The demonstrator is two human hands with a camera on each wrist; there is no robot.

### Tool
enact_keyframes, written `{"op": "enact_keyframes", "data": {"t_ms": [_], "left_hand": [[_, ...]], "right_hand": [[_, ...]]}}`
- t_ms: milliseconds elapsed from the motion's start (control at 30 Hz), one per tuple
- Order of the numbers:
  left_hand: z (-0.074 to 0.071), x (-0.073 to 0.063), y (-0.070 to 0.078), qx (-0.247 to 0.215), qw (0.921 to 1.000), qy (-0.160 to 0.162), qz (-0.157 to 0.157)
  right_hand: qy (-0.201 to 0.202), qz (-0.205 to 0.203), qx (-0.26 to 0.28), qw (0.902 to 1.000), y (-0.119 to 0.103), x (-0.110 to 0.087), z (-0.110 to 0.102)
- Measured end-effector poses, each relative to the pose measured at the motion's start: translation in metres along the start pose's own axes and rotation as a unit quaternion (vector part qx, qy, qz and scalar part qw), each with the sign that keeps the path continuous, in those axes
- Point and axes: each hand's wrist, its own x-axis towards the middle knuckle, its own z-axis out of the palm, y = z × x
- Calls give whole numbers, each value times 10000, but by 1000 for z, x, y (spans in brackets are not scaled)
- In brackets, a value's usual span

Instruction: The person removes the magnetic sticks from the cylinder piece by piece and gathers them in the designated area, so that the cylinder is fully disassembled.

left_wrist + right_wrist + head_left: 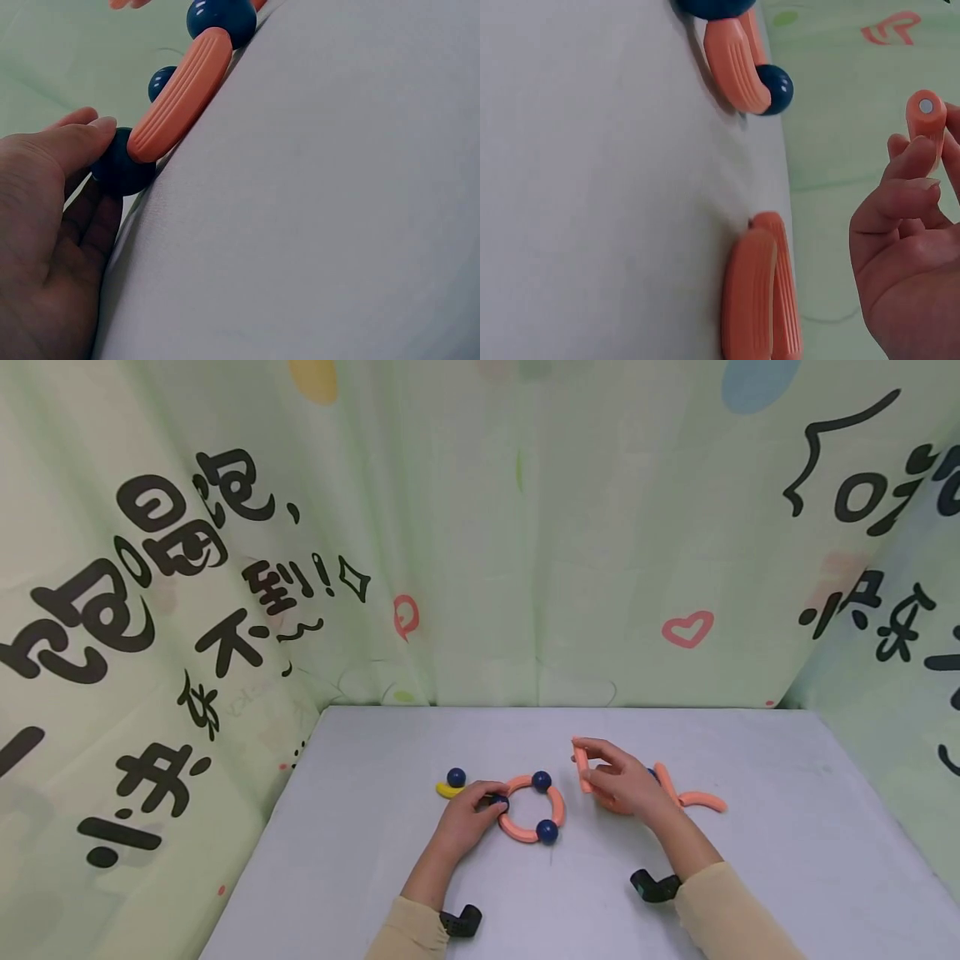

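Observation:
A ring of curved orange magnetic rods [557, 807] joined by dark blue balls [547, 832] lies on the table. At its left side my left hand [461, 822] pinches a blue ball [124, 171] between thumb and fingers. The ball meets the end of a ribbed orange rod [184, 97]. Above the table, to the right of the ring, my right hand [621, 781] holds a separate orange rod [582, 768] roughly upright by its fingertips. A round silvery magnet [925, 106] shows in the end of that held rod.
Beyond the left hand are a yellow curved rod [448, 791] and a loose blue ball [456, 777]. More orange rods [703, 801] lie to the right, beside and partly behind the right hand. A printed curtain [480, 568] hangs behind the white table [375, 743].

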Motion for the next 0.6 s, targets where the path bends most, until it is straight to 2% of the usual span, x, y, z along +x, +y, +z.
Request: {"op": "enact_keyframes", "data": {"t_ms": [167, 400, 600], "left_hand": [[0, -1, 2, 2, 10000, 9, -40], [0, -1, 1, -32, 9999, 22, -116], [1, -1, 2, -68, 9999, 18, -132]], "right_hand": [[-11, -67, -142, 9999, 8, -12, -31], [264, 428, -816, 9954, 17, -22, -75], [378, 609, -1301, 9889, 30, -27, -104]]}}
